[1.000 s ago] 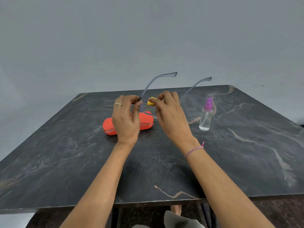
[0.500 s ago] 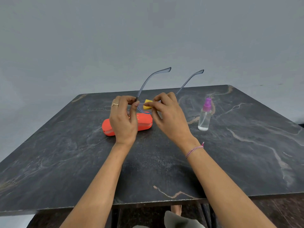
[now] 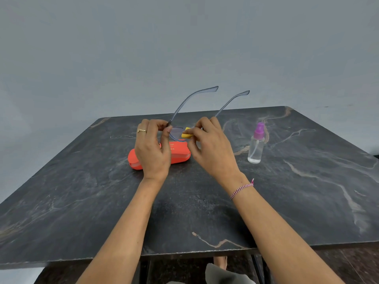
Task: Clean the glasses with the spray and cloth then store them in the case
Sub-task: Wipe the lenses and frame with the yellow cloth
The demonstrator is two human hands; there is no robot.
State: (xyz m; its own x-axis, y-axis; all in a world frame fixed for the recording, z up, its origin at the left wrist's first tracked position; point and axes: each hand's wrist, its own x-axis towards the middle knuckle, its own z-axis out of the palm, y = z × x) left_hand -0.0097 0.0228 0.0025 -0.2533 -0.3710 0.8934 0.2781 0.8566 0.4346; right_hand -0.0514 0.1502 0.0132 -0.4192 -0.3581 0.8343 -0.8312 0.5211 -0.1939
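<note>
An orange-red oblong glasses case (image 3: 179, 154) lies closed on the dark veined stone table (image 3: 82, 191), left of the frame's centre. Above it, the left hand (image 3: 152, 152), with a ring on one finger, pinches the thin grey-blue framed glasses (image 3: 176, 133) at one hinge, their temples pointing up toward the wall. At centre the right hand (image 3: 213, 152) grips a small folded yellow cloth (image 3: 187, 135) and presses it against a lens. At centre right a clear plastic spray bottle with a purple nozzle (image 3: 256, 144) stands upright, well apart from both hands.
</note>
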